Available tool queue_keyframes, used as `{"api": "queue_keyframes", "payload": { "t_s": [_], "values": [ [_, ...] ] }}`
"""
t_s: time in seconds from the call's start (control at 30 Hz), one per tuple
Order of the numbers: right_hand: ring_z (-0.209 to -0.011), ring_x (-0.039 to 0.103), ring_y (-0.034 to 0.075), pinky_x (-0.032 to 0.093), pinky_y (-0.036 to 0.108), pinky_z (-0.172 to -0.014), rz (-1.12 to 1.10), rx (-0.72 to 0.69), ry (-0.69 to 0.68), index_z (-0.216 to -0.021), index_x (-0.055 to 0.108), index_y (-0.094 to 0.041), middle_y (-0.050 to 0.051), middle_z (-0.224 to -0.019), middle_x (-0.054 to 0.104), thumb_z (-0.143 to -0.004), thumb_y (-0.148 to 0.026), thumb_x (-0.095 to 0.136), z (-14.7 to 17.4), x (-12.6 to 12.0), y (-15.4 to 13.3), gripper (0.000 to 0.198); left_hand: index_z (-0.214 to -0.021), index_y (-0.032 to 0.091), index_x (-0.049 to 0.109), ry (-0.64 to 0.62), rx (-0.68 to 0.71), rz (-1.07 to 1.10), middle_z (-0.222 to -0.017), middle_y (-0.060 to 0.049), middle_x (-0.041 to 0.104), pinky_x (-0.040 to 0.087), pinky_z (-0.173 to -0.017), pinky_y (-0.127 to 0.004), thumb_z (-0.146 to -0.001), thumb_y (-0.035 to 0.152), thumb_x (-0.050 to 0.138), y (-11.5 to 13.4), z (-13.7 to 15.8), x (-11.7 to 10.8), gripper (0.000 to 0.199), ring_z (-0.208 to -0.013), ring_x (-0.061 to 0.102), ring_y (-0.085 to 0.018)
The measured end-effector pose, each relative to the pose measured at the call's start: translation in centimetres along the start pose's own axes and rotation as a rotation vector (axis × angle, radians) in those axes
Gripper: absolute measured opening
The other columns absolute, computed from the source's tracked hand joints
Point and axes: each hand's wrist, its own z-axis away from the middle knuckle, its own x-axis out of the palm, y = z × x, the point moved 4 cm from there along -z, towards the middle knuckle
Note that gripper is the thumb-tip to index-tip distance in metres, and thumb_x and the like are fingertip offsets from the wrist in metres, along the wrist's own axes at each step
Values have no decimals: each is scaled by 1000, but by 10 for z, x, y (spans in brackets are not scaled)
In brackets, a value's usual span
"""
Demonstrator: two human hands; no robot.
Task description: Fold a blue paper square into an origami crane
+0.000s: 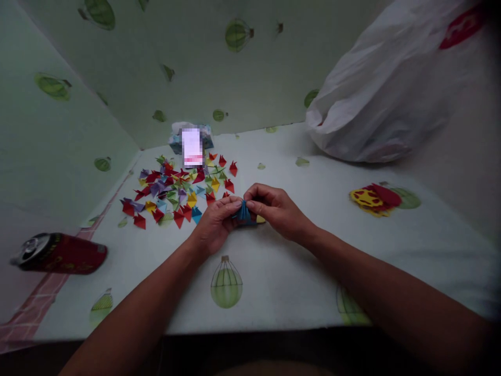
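Observation:
Between my two hands is a small piece of blue folded paper (243, 211), pinched upright with pleats showing. My left hand (219, 219) grips its left side between thumb and fingers. My right hand (276, 209) pinches its upper right edge, the fingers curled. Just below and behind the hands lies a flat stack with a blue top and a bit of yellow at its right end (260, 220), partly hidden by the fingers. A spread of small folded paper pieces (179, 215), in red, yellow, green, purple and blue, lies beyond my left hand.
A tissue box (207, 137) stands at the back with a bright, blurred phone screen (191, 146) before it. A dark red can (66, 254) is at left. Yellow and red cut-out pieces (376, 200) lie at right, below a large white plastic bag (376, 99).

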Motion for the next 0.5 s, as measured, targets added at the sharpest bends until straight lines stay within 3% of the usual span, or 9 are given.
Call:
{"api": "queue_keyframes", "payload": {
  "t_s": [0.23,0.5],
  "values": [
    [-64,55,12,46,27,-59,47,-39,-32,-82,58,-19,-1,-75,58,-86,-27,63,1,3,-2,10,-67,19,67,-24,-54,62,-71,-2,58,54,-63,-26,-74,29,75,0,2,1,14,-68,57,-14],
    [-72,53,15,42,30,-65,511,-348,75,-80,58,-19,3,-80,57,-89,-18,58,3,1,-14,8,-71,19,67,12,-62,64,-74,0,57,50,-60,-24,-73,27,75,-2,1,-1,12,-67,54,-12]
  ]
}}
